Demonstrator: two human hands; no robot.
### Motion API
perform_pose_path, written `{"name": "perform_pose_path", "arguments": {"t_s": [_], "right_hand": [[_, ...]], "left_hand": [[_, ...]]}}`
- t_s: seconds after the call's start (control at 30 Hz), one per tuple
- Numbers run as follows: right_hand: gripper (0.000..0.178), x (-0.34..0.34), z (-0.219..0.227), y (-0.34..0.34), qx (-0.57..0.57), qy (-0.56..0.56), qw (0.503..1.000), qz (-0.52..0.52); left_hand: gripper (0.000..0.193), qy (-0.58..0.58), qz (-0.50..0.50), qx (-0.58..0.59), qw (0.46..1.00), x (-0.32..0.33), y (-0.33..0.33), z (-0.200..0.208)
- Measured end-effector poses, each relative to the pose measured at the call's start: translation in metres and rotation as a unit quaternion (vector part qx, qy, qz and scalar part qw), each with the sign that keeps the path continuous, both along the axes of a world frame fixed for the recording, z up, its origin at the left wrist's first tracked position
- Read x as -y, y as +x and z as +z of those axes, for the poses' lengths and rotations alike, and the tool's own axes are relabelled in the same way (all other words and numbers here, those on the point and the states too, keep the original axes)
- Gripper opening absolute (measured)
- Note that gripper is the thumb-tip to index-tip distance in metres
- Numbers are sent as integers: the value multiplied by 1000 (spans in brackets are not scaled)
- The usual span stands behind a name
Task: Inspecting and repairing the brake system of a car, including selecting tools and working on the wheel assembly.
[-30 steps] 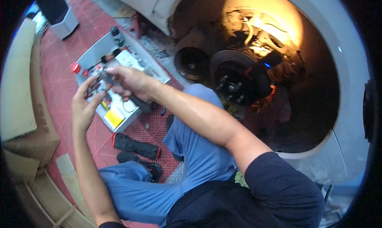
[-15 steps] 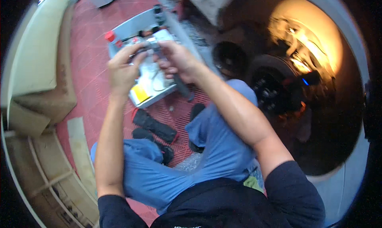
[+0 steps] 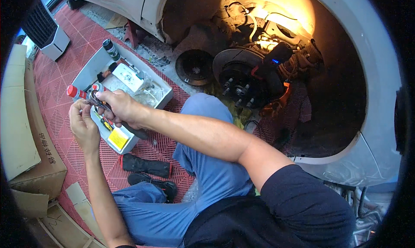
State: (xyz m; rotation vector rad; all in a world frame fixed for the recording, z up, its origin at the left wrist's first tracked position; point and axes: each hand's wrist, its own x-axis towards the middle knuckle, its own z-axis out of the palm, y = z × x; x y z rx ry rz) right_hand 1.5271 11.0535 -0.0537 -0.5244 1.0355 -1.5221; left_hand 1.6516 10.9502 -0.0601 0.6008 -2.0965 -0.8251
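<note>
My right hand (image 3: 119, 106) is wrapped round a hand tool with a curved metal head and a dark handle (image 3: 135, 132); its exact kind I cannot make out. Close by on the left, my left hand (image 3: 85, 124) has thumb and fingers pinched at the tool's head, and whatever lies between the fingertips is too small to name. Both hands are above the near left part of a white bin (image 3: 161, 101). In the bin are a white box (image 3: 128, 76), a dark spray can (image 3: 111, 49), clear plastic bags (image 3: 151, 94) and a yellow packet (image 3: 118, 138). A red-capped bottle (image 3: 76, 92) is at its left edge.
On the right, a car's wheel well holds a brake disc (image 3: 233, 64) with bare studs and a lit work lamp (image 3: 276, 57). A dark round part (image 3: 194, 67) lies beside it. Cardboard boxes (image 3: 39, 161) line the left. A black-and-red pouch (image 3: 147, 165) lies on red floor mats.
The view has swung toward the right, bringing more of the wheel well into sight. Both hands stay together, now over the bin's left side, with the tool still in the right one.
</note>
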Motion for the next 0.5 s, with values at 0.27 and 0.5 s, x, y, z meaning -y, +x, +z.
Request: {"name": "perform_pose_path", "arguments": {"t_s": [0.27, 0.5], "right_hand": [[43, 1, 4, 1, 13, -4, 1000, 11], [48, 1, 0, 0, 30, -2, 997, 70]], "left_hand": [[28, 89, 40, -81, 992, 9, -4, 3], [24, 198, 79, -132, 968, 17, -3, 5]]}}
